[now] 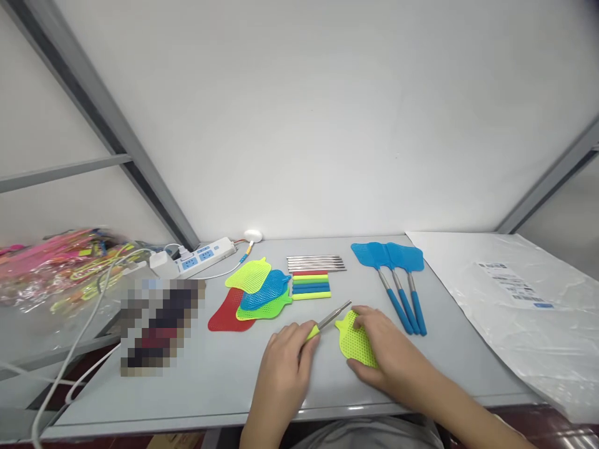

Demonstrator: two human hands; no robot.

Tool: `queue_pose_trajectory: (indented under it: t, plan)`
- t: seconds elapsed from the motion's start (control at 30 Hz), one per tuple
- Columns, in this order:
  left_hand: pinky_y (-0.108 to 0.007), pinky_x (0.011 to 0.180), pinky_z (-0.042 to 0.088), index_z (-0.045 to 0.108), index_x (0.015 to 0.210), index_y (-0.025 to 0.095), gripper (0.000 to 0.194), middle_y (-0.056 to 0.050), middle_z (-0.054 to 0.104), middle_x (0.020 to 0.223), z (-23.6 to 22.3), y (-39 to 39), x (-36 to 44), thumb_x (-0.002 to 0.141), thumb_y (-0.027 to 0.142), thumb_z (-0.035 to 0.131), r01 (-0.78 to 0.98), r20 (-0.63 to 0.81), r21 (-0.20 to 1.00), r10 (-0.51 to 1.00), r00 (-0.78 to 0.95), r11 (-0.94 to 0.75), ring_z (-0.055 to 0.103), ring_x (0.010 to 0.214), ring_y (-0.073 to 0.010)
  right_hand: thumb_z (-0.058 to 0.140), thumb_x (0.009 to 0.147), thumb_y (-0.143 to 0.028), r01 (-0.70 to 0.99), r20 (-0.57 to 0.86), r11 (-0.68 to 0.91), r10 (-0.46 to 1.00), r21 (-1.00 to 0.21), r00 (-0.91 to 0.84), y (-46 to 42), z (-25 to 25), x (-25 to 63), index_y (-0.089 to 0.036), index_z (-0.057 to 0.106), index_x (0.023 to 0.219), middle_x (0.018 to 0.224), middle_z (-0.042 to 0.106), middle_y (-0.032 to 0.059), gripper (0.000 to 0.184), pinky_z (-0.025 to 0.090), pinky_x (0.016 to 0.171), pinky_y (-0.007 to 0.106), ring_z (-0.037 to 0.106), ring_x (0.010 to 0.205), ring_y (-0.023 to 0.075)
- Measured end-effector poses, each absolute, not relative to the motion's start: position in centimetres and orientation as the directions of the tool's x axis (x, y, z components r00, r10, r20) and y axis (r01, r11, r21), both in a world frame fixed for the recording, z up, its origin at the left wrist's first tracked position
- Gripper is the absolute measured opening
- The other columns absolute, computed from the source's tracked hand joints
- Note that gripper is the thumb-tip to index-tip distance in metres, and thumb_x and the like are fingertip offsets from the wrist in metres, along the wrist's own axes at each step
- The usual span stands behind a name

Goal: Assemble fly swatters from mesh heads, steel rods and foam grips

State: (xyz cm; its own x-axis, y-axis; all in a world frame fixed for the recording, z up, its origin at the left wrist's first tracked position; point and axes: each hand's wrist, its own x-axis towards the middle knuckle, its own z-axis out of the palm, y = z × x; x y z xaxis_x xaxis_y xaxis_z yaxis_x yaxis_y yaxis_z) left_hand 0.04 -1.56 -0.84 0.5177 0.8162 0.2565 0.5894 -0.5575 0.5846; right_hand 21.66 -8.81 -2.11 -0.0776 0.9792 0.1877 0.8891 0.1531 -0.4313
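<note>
My left hand (286,360) is closed around the yellow-green grip of a fly swatter handle (333,315), whose metal rod points up and to the right. Opposite it, my right hand (381,349) grips a yellow-green fly swatter head (353,340), a perforated leaf shape with its narrow neck facing the rod. Rod tip and neck are close but look apart. Beyond my hands lie several metal rods (316,264) in a row, with coloured grip tubes (311,288) just below them. Left of these, loose swatter heads overlap: yellow (248,275), blue (266,292), green (266,310) and red (229,313).
Three assembled blue fly swatters (397,284) lie right of centre. A white plastic package (505,299) covers the table's right side. At the left are a power strip (206,257) with cables, a pixelated item (161,324) and bagged colourful goods (70,262). A wall stands behind.
</note>
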Motion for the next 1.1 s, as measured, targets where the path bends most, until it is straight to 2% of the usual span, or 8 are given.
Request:
queue_pose_trajectory:
  t: [0.17, 0.4, 0.5, 0.63, 0.73, 0.83, 0.9, 1.1]
  plan:
    - [-0.039, 0.082, 0.045, 0.062, 0.110, 0.026, 0.026, -0.006, 0.067, 0.100, -1.0, -1.5, 0.3, 0.098, 0.034, 0.039, 0.618, 0.202, 0.551, 0.808, 0.553, -0.561, 0.060, 0.094, -0.0244, 0.069, 0.067, -0.028, 0.774, 0.263, 0.211, 0.963, -0.597, -0.059, -8.9, -1.8, 21.7, -0.022, 0.040, 0.108, 0.131, 0.045, 0.0173, 0.051, 0.040, 0.100, 0.046, 0.042, 0.127, 0.0313]
    - [-0.042, 0.091, 0.042, 0.051, 0.129, 0.027, 0.034, -0.007, 0.062, 0.114, -1.1, -1.3, 0.3, 0.100, 0.029, 0.034, 0.604, 0.279, 0.600, 0.844, 0.458, -0.525, 0.053, 0.110, -0.0252, 0.072, 0.058, -0.024, 0.680, 0.465, 0.392, 0.881, -0.620, -0.084, -9.9, -1.1, 20.8, -0.023, 0.037, 0.119, 0.127, 0.039, 0.0152, 0.071, 0.042, 0.096, 0.042, 0.042, 0.120, 0.0312]
    - [-0.042, 0.088, 0.042, 0.052, 0.129, 0.030, 0.035, -0.006, 0.062, 0.104, -1.3, -1.1, 0.3, 0.099, 0.024, 0.034, 0.634, 0.304, 0.548, 0.836, 0.457, -0.546, 0.053, 0.103, -0.0256, 0.070, 0.067, -0.029, 0.669, 0.484, 0.358, 0.875, -0.651, 0.003, -10.0, -0.8, 21.4, -0.024, 0.042, 0.110, 0.115, 0.046, 0.0119, 0.051, 0.045, 0.087, 0.038, 0.050, 0.107, 0.0275]
    - [-0.043, 0.088, 0.039, 0.057, 0.124, 0.033, 0.036, -0.004, 0.060, 0.097, -1.2, -1.3, 0.5, 0.097, 0.019, 0.036, 0.675, 0.325, 0.474, 0.825, 0.463, -0.565, 0.051, 0.097, -0.0243, 0.052, 0.088, -0.035, 0.609, 0.334, 0.160, 0.925, -0.777, 0.183, -9.8, -0.5, 22.6, -0.024, 0.047, 0.092, 0.084, 0.055, 0.0031, 0.013, 0.043, 0.066, 0.030, 0.053, 0.073, 0.0183]
    - [-0.043, 0.090, 0.036, 0.062, 0.115, 0.032, 0.028, -0.004, 0.057, 0.095, -0.7, -1.7, 0.6, 0.097, 0.024, 0.042, 0.667, 0.307, 0.453, 0.806, 0.506, -0.591, 0.049, 0.097, -0.0235, 0.045, 0.094, -0.039, 0.579, 0.196, 0.075, 0.969, -0.812, 0.149, -9.6, -0.7, 23.2, -0.023, 0.050, 0.080, 0.061, 0.048, -0.0031, 0.022, 0.031, 0.052, 0.027, 0.044, 0.053, 0.0136]
    - [-0.042, 0.091, 0.035, 0.066, 0.099, 0.028, 0.018, -0.003, 0.054, 0.092, -0.1, -1.9, 0.8, 0.094, 0.036, 0.050, 0.655, 0.286, 0.466, 0.802, 0.524, -0.595, 0.047, 0.096, -0.0234, 0.042, 0.095, -0.041, 0.599, 0.211, 0.080, 0.966, -0.796, 0.150, -9.6, -1.0, 23.3, -0.022, 0.034, 0.061, 0.051, 0.031, -0.0055, 0.040, 0.023, 0.049, 0.027, 0.032, 0.047, 0.0109]
    - [-0.042, 0.091, 0.034, 0.065, 0.087, 0.025, 0.019, -0.003, 0.052, 0.090, 0.1, -2.0, 0.8, 0.092, 0.040, 0.054, 0.656, 0.293, 0.465, 0.803, 0.520, -0.595, 0.046, 0.095, -0.0231, 0.042, 0.095, -0.043, 0.621, 0.210, 0.065, 0.964, -0.781, 0.164, -9.5, -1.1, 23.2, -0.022, 0.023, 0.059, 0.050, 0.025, -0.0058, 0.045, 0.020, 0.049, 0.028, 0.028, 0.047, 0.0101]
    - [-0.041, 0.090, 0.033, 0.059, 0.071, 0.020, 0.034, -0.003, 0.050, 0.093, 0.4, -2.4, 1.1, 0.086, 0.051, 0.060, 0.677, 0.343, 0.421, 0.797, 0.498, -0.604, 0.043, 0.093, -0.0223, 0.041, 0.095, -0.046, 0.668, 0.161, 0.023, 0.976, -0.744, 0.145, -9.4, -0.8, 23.1, -0.021, 0.025, 0.059, 0.049, 0.027, -0.0057, 0.047, 0.018, 0.049, 0.028, 0.028, 0.047, 0.0102]
